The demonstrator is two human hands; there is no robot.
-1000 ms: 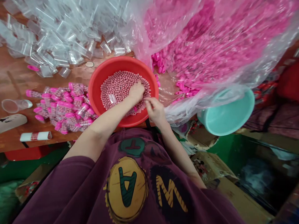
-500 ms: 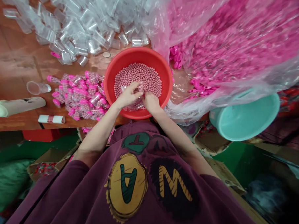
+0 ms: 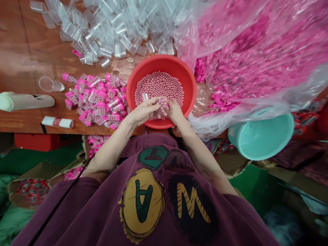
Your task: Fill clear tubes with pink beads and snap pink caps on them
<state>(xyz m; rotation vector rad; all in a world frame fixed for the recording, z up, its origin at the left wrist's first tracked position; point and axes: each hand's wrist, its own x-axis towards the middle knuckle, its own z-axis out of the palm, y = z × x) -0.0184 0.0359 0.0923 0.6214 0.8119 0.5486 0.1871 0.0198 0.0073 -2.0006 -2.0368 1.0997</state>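
My left hand (image 3: 144,112) is closed around a small clear plastic bottle (image 3: 162,105) filled with pink beads, held above the near side of a red bowl (image 3: 190,100). Another clear bottle (image 3: 145,97) shows just behind these fingers; whether it is held too, I cannot tell. At the right end of the filled bottle, my right hand (image 3: 175,112) has its fingers pinched together. A speck of bright pink shows at its fingertips, too small to name. Loose pink beads (image 3: 158,83) cover the bottom of the bowl.
Left of the bowl lies a pile of bead-filled bottles with pink caps (image 3: 99,98). Empty clear bottles (image 3: 119,27) are heaped at the back. A plastic bag of pink pieces (image 3: 248,57) spreads to the right, above a teal basin (image 3: 265,136). A white cylinder (image 3: 24,100) lies at left.
My hands have lifted from the beads to the bowl's near side, and the bottle now shows full of beads. My view has shifted, so the table's contents appear farther right.
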